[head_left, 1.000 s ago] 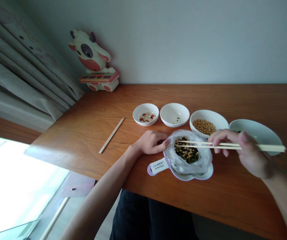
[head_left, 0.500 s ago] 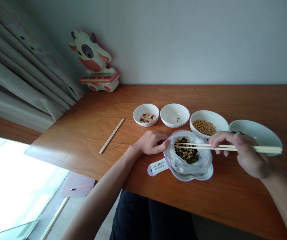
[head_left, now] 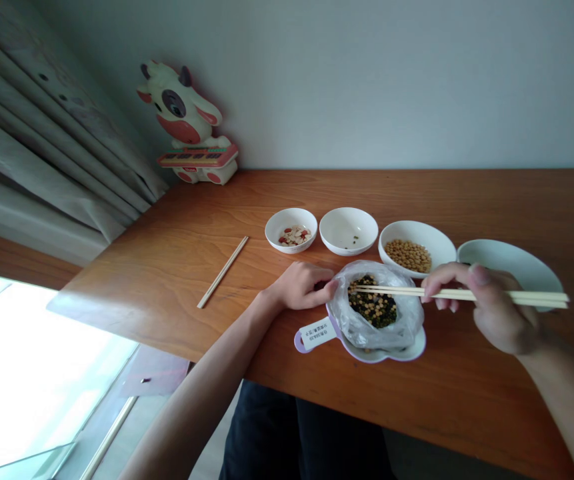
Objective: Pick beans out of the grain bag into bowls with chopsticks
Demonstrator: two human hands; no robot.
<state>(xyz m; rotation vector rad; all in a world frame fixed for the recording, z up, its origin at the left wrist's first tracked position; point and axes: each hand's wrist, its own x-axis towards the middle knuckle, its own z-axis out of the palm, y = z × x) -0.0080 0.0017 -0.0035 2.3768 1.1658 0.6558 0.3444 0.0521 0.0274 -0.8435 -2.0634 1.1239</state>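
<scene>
Sorting of mixed beans with chopsticks, seen from the head camera; the right hand (head_left: 491, 307) is closed round a pair of chopsticks (head_left: 417, 292), held nearly level, their tips close together over the near-left part of the mixed beans (head_left: 373, 307); whether a bean is pinched between the tips cannot be told. The beans lie in a clear plastic bag (head_left: 391, 327) set in a lilac-rimmed dish (head_left: 407, 350) near the front edge of the wooden table (head_left: 191, 253); the left hand (head_left: 301, 285), fingers curled, steadies the bag's left edge. Behind stand four white bowls: one with pale and red pieces (head_left: 291, 229), one nearly bare (head_left: 349, 231), one of soybeans (head_left: 417, 248), one partly hidden by the right hand (head_left: 517, 267). The step appears to be the picking of one bean; the next move would call for a firm pinch and a level carry to the matching bowl. A spare chopstick pair (head_left: 223, 271) lies well apart to the left.
</scene>
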